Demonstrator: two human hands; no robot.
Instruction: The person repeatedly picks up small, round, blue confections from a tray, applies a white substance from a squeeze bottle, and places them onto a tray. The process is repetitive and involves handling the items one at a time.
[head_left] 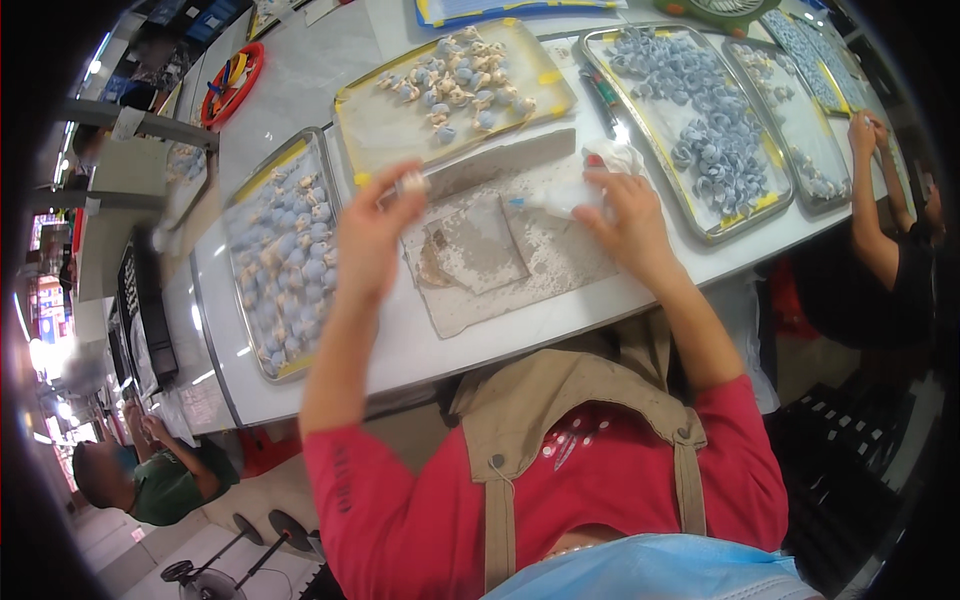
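My left hand [372,235] is raised over the white table and pinches a small pale piece [412,183] between thumb and fingers. My right hand [625,215] grips a clear squeeze tube with a blue tip [548,203], pointing left over a stained grey work mat [500,250]. A smaller grey square [478,245] lies on the mat between both hands. Just beyond my left hand is a tray [370,135] of beige and blue small pieces.
A tray [262,180] of blue-grey pieces sits left of the mat; a tray [690,215] of blue pieces sits right, with further trays [790,120] beyond. Another person's arm [868,200] reaches in at the far right. A seated person [150,475] is at lower left.
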